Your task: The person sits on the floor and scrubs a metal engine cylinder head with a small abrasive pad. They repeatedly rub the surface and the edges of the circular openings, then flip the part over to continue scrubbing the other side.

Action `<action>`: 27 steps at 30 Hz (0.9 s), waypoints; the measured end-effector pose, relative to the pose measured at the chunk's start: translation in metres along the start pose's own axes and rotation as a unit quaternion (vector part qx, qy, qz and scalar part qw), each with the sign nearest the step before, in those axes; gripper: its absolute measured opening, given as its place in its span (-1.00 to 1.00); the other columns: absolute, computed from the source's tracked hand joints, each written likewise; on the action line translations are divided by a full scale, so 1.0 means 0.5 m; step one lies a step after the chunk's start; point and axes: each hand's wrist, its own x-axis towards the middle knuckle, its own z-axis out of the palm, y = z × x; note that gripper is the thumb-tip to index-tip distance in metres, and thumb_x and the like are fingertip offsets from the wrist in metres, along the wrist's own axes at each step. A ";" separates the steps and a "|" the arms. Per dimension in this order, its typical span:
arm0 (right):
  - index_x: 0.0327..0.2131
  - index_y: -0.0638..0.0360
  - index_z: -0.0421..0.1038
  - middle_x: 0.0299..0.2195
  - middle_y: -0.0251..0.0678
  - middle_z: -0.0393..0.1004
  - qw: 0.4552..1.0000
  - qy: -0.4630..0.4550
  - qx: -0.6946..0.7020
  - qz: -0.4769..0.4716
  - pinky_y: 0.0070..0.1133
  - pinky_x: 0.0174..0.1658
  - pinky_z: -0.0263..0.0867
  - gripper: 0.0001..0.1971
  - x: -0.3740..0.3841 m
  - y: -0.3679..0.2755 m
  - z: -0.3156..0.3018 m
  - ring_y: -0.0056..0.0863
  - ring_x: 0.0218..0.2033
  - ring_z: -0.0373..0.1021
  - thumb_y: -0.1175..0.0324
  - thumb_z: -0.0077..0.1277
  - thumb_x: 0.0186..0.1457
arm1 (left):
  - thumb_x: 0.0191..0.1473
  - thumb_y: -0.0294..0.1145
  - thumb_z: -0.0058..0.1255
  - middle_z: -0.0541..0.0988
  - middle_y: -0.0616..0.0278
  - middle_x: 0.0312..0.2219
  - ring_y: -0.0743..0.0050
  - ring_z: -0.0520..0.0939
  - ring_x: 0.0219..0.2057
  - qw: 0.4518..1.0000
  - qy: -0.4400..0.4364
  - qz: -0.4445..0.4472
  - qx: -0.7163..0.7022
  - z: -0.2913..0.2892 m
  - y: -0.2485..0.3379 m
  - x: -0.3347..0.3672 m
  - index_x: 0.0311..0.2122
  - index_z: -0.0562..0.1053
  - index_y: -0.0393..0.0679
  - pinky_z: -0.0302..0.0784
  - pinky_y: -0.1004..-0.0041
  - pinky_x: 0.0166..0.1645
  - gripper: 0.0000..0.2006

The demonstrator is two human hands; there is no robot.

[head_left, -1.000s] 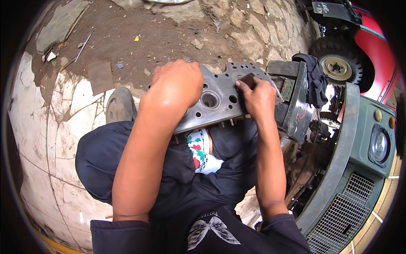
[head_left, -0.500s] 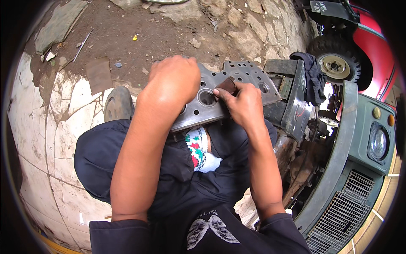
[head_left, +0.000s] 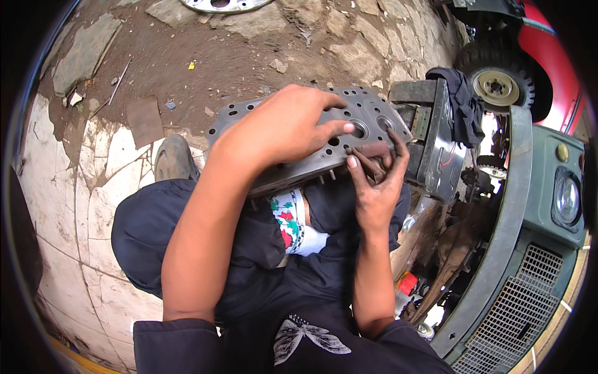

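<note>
A grey metal cylinder head [head_left: 317, 161] with round bores and many small holes lies across my knees. My left hand [head_left: 289, 121] reaches over it, palm down, fingers and thumb apart and stretched to the right near a bore. Nothing shows in that hand. At the head's near right edge, my right hand [head_left: 378, 193] is turned partly palm up with its fingers curled. Between those fingers is a small folded brown piece that looks like sandpaper [head_left: 375, 149]. My left hand and forearm cover part of the cylinder head.
A dark metal box-like part [head_left: 436, 153] with a black cloth [head_left: 459, 112] on it stands to the right. Beyond are a green vehicle front [head_left: 551, 227] and a wheel [head_left: 496, 86]. A flat brown sheet [head_left: 145, 121] lies on the ground at left.
My left hand has moved right across the cylinder head and its fingers have spread, baring the head's left end. My right hand has drawn back from the bore and turned up, still with the sandpaper.
</note>
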 end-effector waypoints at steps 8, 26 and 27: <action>-0.23 0.27 0.61 -0.33 -0.02 0.57 0.956 -0.005 -0.242 -0.169 -0.31 -0.19 0.45 -0.69 0.014 -0.001 -0.002 -0.04 -0.28 0.55 0.24 0.40 0.07 | 0.16 -0.05 0.35 0.74 0.06 -0.14 0.35 0.71 -0.09 0.986 -0.078 0.085 -0.120 0.022 0.049 -0.014 0.08 0.60 -0.29 0.62 0.31 0.01 -0.46; 0.49 0.04 0.06 -0.12 -0.19 0.52 0.991 -0.072 0.109 -0.043 -0.59 -0.24 0.52 -0.20 -0.029 -0.019 -0.237 -0.61 -0.30 0.51 0.38 0.25 0.28 | 0.40 -0.22 0.08 0.70 0.19 -0.32 0.48 0.67 -0.27 0.970 0.212 -0.050 -0.108 -0.004 0.050 -0.216 -0.07 0.52 -0.25 0.57 0.38 -0.15 -0.74; 0.49 0.04 0.08 -0.11 -0.18 0.52 0.991 -0.072 0.100 -0.042 -0.59 -0.24 0.52 -0.22 -0.013 -0.009 -0.237 -0.61 -0.29 0.51 0.37 0.24 0.29 | 0.33 -0.19 0.18 0.73 0.06 -0.23 0.40 0.70 -0.27 0.975 0.196 -0.083 -0.066 -0.005 0.039 -0.211 -0.04 0.55 -0.25 0.59 0.34 -0.14 -0.68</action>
